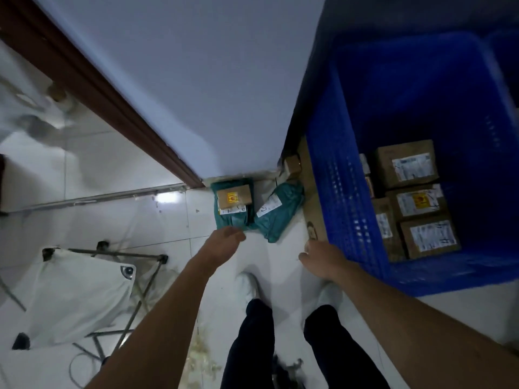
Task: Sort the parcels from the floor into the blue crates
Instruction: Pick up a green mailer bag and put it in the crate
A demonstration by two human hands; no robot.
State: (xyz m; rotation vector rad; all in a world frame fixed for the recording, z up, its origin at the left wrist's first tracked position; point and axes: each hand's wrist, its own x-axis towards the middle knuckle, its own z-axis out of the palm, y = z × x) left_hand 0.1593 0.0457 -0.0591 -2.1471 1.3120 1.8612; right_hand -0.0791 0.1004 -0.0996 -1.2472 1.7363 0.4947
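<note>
Two green poly-bag parcels lie on the white floor against the wall: one (228, 217) with a small brown box (234, 199) resting on it, the other (278, 213) to its right, tilted. My left hand (227, 238) reaches down to the near edge of the left green parcel, fingers curled, touching or just above it. My right hand (323, 259) rests on the near end of a flat cardboard piece (314, 209) beside the blue crate (337, 192). The crate holds several brown labelled boxes (407, 164).
Another small brown box (292, 164) sits in the corner by the wall. A white folding stool with metal legs (75, 293) stands at the left. A brown door frame (112, 105) runs along the wall. My feet and dark trousers are below.
</note>
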